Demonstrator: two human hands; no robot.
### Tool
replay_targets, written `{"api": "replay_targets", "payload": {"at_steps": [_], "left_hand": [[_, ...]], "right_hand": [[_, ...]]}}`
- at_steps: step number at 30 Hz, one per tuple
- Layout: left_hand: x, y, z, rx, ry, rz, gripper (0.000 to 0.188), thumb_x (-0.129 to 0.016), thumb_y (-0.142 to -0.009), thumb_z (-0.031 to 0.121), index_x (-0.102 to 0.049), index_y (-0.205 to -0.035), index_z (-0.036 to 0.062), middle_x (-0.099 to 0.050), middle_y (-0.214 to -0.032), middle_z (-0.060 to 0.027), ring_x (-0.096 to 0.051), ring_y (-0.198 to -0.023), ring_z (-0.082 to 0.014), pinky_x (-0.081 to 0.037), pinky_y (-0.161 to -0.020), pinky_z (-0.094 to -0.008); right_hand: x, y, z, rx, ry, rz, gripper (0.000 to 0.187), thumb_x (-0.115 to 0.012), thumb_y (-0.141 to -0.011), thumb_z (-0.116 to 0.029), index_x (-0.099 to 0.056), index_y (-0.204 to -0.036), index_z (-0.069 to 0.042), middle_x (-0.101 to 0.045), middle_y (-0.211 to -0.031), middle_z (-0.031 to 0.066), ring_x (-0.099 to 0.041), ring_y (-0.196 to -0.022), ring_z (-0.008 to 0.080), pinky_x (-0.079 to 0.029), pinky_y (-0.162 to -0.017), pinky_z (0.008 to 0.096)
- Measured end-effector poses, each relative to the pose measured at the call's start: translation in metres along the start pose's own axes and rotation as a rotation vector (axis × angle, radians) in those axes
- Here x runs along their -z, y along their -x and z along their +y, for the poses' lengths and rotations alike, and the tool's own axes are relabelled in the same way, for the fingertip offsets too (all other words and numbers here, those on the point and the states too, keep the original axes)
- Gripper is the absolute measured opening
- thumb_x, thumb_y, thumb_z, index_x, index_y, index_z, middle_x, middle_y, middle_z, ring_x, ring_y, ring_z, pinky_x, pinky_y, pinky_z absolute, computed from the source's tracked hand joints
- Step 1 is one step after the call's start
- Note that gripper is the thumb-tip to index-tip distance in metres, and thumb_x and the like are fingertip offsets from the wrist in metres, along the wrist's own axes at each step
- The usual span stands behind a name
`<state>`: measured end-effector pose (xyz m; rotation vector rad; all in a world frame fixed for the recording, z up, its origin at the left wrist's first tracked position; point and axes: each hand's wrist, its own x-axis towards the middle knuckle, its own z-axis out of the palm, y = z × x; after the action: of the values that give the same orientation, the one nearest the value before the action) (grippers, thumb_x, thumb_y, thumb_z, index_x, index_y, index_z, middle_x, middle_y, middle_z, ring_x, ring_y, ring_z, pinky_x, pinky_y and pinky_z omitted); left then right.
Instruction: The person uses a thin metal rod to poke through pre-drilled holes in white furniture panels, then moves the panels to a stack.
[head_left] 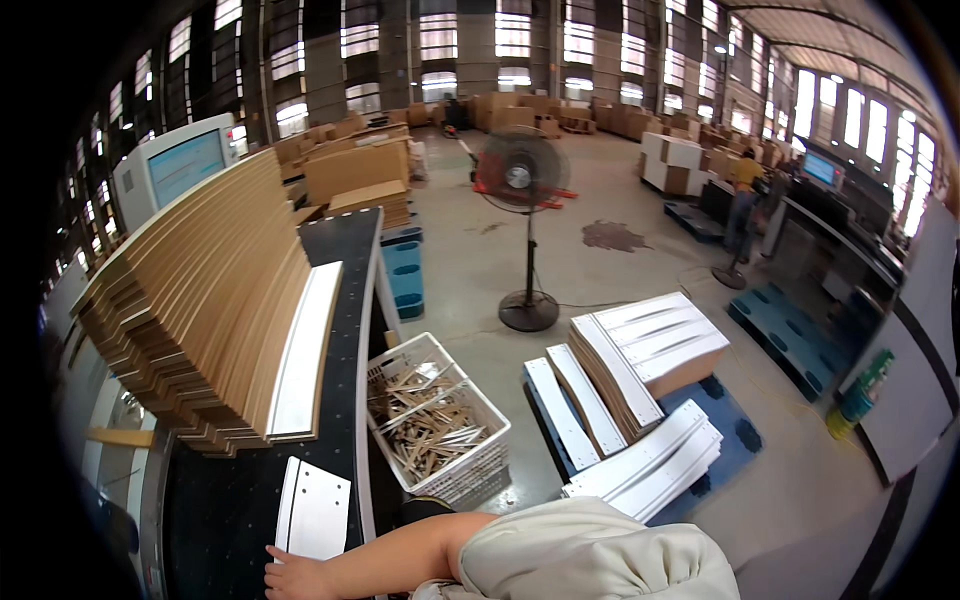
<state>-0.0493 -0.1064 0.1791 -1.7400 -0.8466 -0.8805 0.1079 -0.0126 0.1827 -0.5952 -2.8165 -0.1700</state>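
Fingers [277, 569] of right hand [300, 578] against edge of white panel [322, 515] on black surface [220, 505]; cannot tell whether gripping or open.

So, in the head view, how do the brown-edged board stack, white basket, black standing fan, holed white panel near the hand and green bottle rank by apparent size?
1. Board stack
2. White basket
3. Fan and white panel: too alike to rank; the panel is nearer
4. Green bottle
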Motion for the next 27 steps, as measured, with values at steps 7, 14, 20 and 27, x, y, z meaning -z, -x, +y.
{"api": "replay_targets", "payload": {"at_steps": [7,14,20,27], "left_hand": [[0.031,-0.038,-0.018,0.188,0.065,-0.46,0.062,-0.071,-0.07,0.03,-0.049,-0.124,0.0088,-0.057,-0.103,-0.016,-0.053,-0.097,-0.0333,-0.041,-0.083,-0.0464],[0.04,-0.01,-0.043,0.908,0.088,-1.429,0.037,-0.065,-0.074,0.028,-0.057,-0.103,0.006,-0.061,-0.09,-0.0145,-0.058,-0.087,-0.0308,-0.044,-0.079,-0.0406],[0.033,0.002,-0.025,0.812,0.185,-1.075,0.051,-0.068,-0.063,0.004,-0.051,-0.111,0.0019,-0.05,-0.112,-0.0174,-0.046,-0.108,-0.0366,-0.035,-0.092,-0.0444],[0.086,0.006,0.009,0.736,0.239,-0.745,0.047,-0.069,-0.063,0.014,-0.055,-0.107,0.0029,-0.05,-0.11,-0.0159,-0.048,-0.102,-0.0356,-0.038,-0.089,-0.0457]], "right_hand": [[-0.034,-0.012,0.007,-0.054,-0.163,0.322,0.04,-0.062,-0.07,-0.025,-0.054,-0.106,-0.008,-0.054,-0.102,0.0144,-0.048,-0.105,0.032,-0.026,-0.097,0.0569],[-0.015,-0.015,0.001,-0.059,-0.168,0.243,0.021,-0.057,-0.072,-0.016,-0.056,-0.09,-0.007,-0.055,-0.089,0.0089,-0.049,-0.095,0.025,-0.03,-0.093,0.0439],[0.006,-0.038,-0.023,-0.029,-0.113,0.101,0.021,-0.059,-0.071,-0.013,-0.057,-0.09,-0.008,-0.057,-0.087,0.0076,-0.052,-0.094,0.0237,-0.035,-0.085,0.0423],[0.01,-0.044,-0.015,-0.024,-0.24,0.113,0.024,-0.064,-0.066,-0.013,-0.052,-0.087,-0.011,-0.057,-0.082,0.0066,-0.057,-0.081,0.0253,-0.038,-0.069,0.0422]]}}
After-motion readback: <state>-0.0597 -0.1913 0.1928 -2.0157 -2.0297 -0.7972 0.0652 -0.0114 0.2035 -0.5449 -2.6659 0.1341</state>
